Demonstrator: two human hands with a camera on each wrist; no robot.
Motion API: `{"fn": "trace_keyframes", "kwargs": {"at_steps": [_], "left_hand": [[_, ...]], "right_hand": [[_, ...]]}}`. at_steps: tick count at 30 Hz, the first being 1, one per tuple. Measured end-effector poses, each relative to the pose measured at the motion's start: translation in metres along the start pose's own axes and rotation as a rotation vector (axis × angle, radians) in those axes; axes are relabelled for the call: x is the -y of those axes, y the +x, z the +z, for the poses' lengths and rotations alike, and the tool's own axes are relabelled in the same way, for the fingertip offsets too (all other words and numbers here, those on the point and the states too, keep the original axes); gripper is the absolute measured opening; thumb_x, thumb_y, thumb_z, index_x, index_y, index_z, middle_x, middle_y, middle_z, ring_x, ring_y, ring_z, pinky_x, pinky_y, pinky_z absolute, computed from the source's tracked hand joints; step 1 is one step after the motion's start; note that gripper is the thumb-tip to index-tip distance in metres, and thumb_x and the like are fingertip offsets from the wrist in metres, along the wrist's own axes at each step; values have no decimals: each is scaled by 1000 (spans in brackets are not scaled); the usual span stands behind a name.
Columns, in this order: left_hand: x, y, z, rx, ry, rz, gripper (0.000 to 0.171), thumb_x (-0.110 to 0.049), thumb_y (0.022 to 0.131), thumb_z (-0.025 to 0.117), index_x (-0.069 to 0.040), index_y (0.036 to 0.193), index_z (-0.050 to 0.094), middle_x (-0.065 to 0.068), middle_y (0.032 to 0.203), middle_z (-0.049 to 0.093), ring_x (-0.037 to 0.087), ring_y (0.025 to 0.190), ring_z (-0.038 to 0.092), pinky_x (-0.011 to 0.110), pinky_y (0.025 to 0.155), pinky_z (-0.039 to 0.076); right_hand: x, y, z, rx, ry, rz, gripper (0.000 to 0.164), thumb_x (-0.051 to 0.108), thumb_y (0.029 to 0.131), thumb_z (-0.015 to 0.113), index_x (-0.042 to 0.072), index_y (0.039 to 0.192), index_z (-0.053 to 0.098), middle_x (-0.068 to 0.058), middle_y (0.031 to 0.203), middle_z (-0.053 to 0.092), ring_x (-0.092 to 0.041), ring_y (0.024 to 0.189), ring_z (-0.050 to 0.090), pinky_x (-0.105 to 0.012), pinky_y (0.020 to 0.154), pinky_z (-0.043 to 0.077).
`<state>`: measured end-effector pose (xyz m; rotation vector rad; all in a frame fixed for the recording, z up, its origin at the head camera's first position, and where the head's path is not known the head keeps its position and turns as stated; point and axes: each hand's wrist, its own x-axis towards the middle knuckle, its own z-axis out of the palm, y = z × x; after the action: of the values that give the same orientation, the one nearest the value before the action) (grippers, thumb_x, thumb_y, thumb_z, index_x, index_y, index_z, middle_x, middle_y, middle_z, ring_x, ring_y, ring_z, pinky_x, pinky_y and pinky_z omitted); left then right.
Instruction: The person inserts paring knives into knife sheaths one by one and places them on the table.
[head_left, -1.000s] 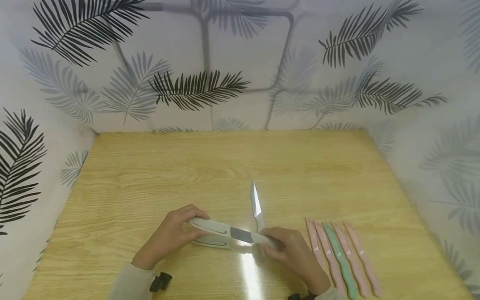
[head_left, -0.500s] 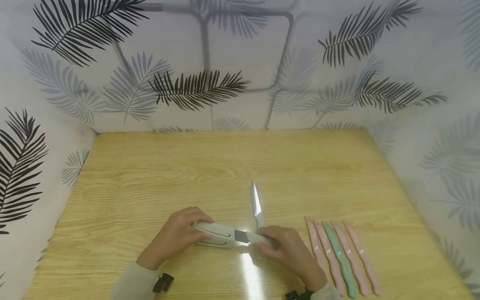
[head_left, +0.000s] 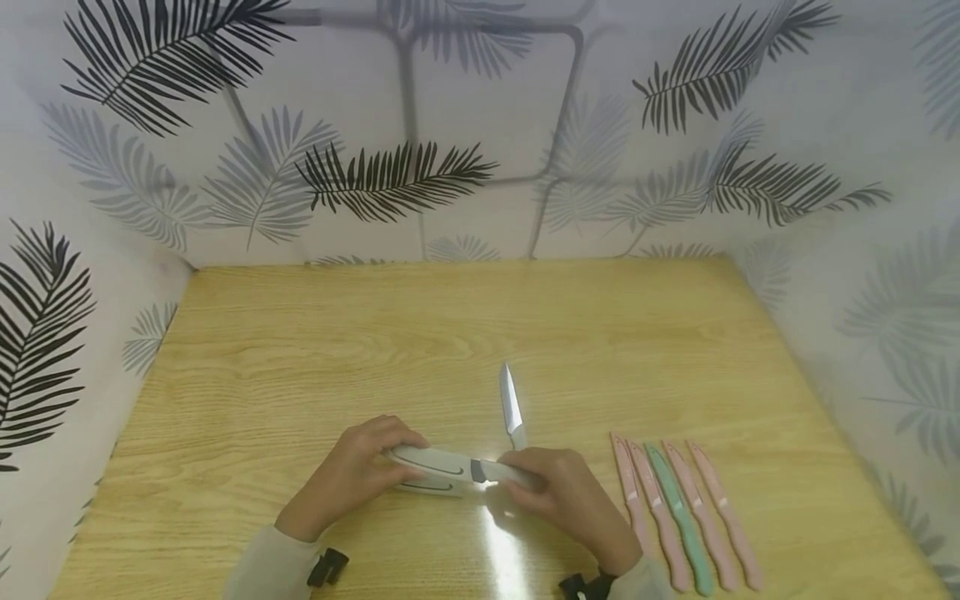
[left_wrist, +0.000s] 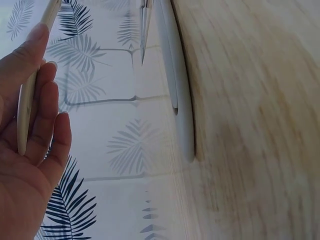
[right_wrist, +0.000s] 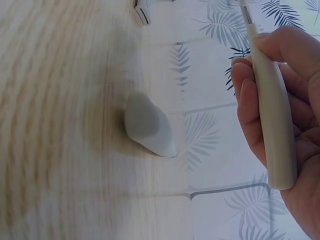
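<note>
My left hand [head_left: 363, 467] grips a whitish knife sheath [head_left: 435, 460] with a dark curved line along it, thumb and fingers on either side. With my right hand [head_left: 566, 496] I hold a knife by its whitish handle [right_wrist: 275, 115]. Most of its blade is inside the sheath; only a short dark strip shows between the two hands in the head view. Under the held sheath, a second whitish sheath [left_wrist: 177, 75] lies on the table. Another knife [head_left: 512, 400] lies with its bare blade pointing away; my right hand hides much of its handle, whose butt end [right_wrist: 145, 122] shows in the right wrist view.
To the right, several pink knives [head_left: 722, 508] and one green knife [head_left: 678, 508] lie side by side on the wooden table [head_left: 300, 350]. Leaf-patterned cloth [head_left: 480, 225] stands along the table's back and sides.
My right hand has moved left, and the knife's blade has slid farther into the sheath. My left hand has shifted slightly right with the sheath.
</note>
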<state>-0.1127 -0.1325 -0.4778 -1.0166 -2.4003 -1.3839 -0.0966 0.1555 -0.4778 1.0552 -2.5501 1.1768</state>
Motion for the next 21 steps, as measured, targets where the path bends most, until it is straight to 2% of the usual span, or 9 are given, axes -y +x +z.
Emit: {"fn": "trace_keyframes", "kwargs": {"at_steps": [9,21], "left_hand": [[1,0,3,-11,-7,24,29,-19,72,76,-13,100,68,-7,94,63,8,82,57,25,71,51],[-2,-1,6,-7,25,16,28,-19,72,76,-11,98,68,-9,95,63,7,85,56,25,73,51]], "right_hand": [[2,4,2,7,19,-5,13,10,81,68,7,93,69,1,85,67,-1,71,58,-12,64,48],[3,4,3,19,27,22,14,8,80,68,7,94,70,0,86,68,-1,71,58,-12,63,48]]}}
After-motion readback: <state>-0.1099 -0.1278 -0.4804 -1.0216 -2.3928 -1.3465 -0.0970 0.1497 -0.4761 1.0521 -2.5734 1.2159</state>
